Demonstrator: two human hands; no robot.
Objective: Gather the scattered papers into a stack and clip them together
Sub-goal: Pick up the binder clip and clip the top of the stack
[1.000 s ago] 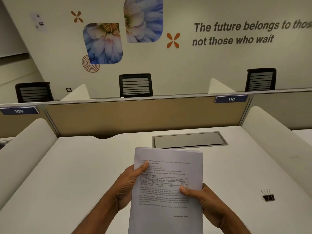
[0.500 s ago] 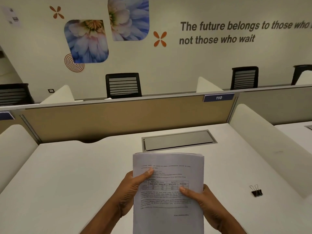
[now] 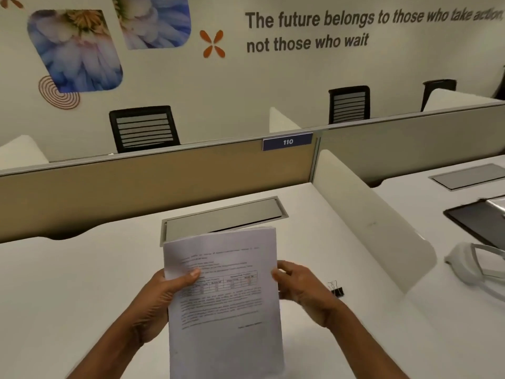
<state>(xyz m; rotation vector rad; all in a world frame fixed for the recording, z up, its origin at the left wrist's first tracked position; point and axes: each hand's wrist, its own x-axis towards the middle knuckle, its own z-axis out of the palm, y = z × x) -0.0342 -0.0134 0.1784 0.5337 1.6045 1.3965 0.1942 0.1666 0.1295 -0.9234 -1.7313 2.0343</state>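
I hold a stack of printed papers [image 3: 226,291] upright over the white desk [image 3: 76,283], its top edges squared. My left hand [image 3: 161,294] grips the left edge, thumb on the front sheet. My right hand [image 3: 303,288] is at the right edge, with only the thumb tip on the paper and the fingers curled just past the edge. A black binder clip [image 3: 338,290] lies on the desk right behind my right hand, partly hidden by it.
A grey cable hatch [image 3: 224,216] is set into the desk behind the stack. A white side divider [image 3: 369,228] bounds the desk on the right, a tan partition [image 3: 153,184] at the back. The neighbouring desk holds a dark tablet [image 3: 472,220] and a white headset [image 3: 472,265].
My view has swung to the right, bringing the neighbouring desk into sight. My right thumb has slid from the page's face out to its right edge. The left hand's grip is unchanged.
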